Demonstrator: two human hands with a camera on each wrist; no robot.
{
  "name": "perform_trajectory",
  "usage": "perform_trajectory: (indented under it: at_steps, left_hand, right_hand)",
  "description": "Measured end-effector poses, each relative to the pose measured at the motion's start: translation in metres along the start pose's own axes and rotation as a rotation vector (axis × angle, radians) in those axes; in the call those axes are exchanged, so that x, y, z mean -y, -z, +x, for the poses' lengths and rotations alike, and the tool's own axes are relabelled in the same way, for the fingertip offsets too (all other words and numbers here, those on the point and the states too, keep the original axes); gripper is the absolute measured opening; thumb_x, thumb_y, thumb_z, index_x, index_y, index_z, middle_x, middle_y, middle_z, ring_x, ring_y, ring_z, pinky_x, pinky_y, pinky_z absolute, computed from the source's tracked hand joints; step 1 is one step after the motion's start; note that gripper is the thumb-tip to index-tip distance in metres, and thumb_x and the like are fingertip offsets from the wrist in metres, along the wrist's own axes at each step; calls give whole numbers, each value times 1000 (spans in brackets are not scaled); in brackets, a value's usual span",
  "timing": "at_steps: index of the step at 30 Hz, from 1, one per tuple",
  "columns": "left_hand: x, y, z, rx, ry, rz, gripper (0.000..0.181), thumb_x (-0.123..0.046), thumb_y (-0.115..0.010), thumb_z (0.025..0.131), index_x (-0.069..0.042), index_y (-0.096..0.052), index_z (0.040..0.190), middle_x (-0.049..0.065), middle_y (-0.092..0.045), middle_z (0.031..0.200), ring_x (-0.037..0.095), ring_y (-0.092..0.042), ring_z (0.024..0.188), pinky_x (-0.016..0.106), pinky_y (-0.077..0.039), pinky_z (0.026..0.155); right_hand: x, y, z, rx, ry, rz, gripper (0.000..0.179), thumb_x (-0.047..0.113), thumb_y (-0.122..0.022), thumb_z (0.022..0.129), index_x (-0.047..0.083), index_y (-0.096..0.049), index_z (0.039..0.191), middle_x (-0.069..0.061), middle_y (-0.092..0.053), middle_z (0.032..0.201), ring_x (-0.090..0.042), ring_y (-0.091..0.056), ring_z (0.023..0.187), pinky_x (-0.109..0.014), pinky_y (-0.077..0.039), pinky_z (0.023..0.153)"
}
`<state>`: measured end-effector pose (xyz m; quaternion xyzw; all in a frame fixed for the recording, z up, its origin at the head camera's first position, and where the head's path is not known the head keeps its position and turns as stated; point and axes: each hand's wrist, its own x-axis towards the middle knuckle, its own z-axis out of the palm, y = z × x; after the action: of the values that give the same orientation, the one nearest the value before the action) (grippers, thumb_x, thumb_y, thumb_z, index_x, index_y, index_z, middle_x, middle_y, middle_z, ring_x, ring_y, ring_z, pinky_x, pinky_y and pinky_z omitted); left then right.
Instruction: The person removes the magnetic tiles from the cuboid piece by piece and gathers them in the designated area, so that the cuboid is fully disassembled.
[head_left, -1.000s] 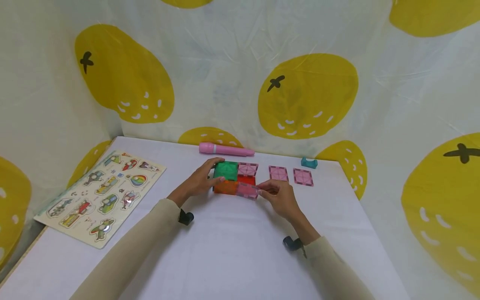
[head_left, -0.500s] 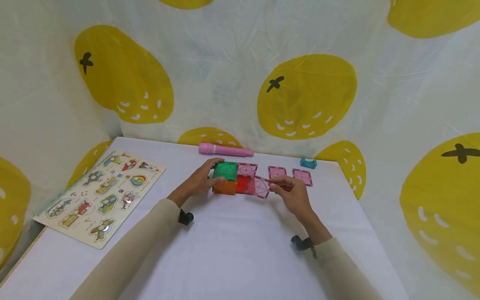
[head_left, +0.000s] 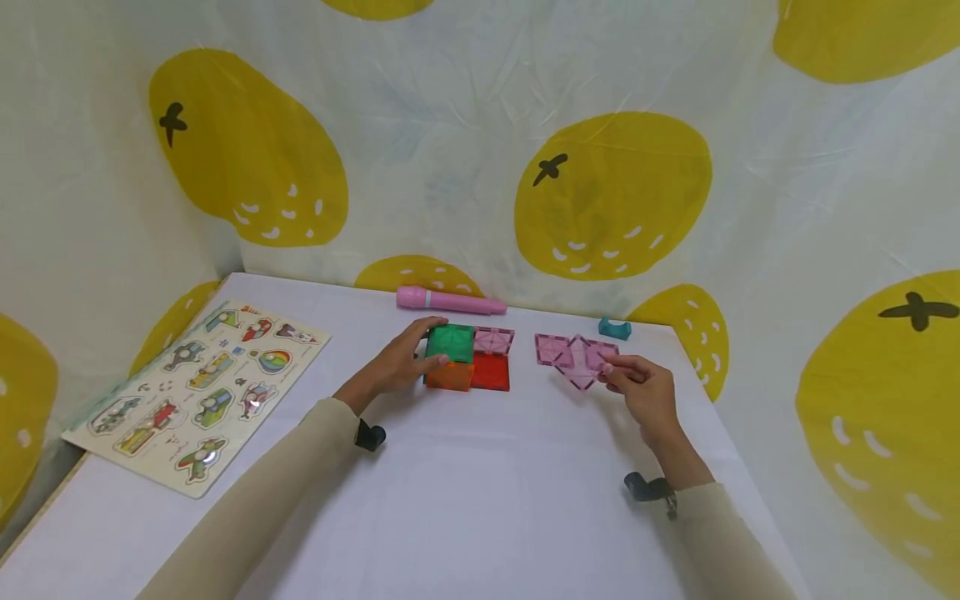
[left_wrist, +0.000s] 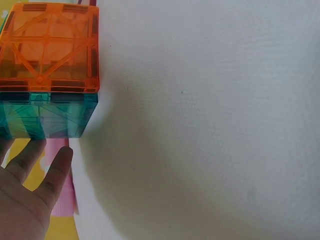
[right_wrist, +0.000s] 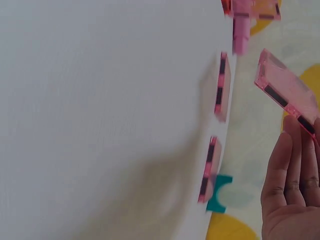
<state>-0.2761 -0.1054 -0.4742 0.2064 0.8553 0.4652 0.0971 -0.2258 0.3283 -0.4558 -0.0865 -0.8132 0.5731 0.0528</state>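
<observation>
In the head view my left hand (head_left: pixel 401 360) grips the left end of a magnetic-tile cube, thumb at the front and fingers toward the back. The cube has a green top tile (head_left: pixel 452 342), an orange front tile (head_left: pixel 449 376) and a teal side tile (left_wrist: pixel 50 117), which my fingertips touch. A red tile (head_left: pixel 491 372) and a pink tile (head_left: pixel 493 340) adjoin it at the right. My right hand (head_left: pixel 647 396) pinches a loose pink square magnetic tile (right_wrist: pixel 290 85) by its edge, raised above the table; in the head view it overlaps two other pink tiles.
Those two pink tiles (right_wrist: pixel 221 85) lie apart on the white table (head_left: pixel 480 500). A small teal notched piece (head_left: pixel 615 327) sits near the back edge. Behind the cube is a pink microphone-shaped toy (head_left: pixel 452 300). A picture puzzle board (head_left: pixel 206 392) lies at left.
My right hand has pulled the pink tile off the front of the red one and carried it right, turning it cornerwise, over beside the two loose pink tiles. My left hand stays at the cube.
</observation>
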Motion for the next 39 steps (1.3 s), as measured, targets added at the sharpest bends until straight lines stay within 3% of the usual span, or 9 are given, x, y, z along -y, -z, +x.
perform_trajectory:
  at_steps: [10,19,30,39]
  left_hand:
    - [0,0,-3,-4,-4,-4,74,-34,-70,104,-29,-29,166,6,-28,173,38,-35,157,63,-38,124]
    - [-2,0,-4,-4,2,-5,75,-34,-70,104,-26,-29,166,6,-29,172,38,-35,157,62,-39,124]
    - [1,-1,-2,-3,-1,-11,76,-34,-70,104,-26,-28,166,6,-29,173,37,-34,158,63,-38,124]
    - [-1,0,-1,-4,22,-5,76,-36,-71,103,-30,-28,166,3,-30,172,35,-33,159,61,-37,125]
  right_hand:
    - [-16,36,17,-150,-160,94,41,25,-74,101,4,-68,136,15,-80,93,-1,-79,84,-19,-62,82]
    - [-35,61,39,-243,-304,264,39,24,-78,98,8,-71,132,11,-79,89,-5,-80,82,-21,-63,78]
    - [-52,73,63,-328,-436,262,42,27,-74,101,16,-67,141,9,-73,100,-4,-78,84,-18,-62,78]
    - [-71,77,91,-357,-502,227,31,31,-75,100,24,-70,131,4,-67,111,-7,-77,93,-18,-61,81]
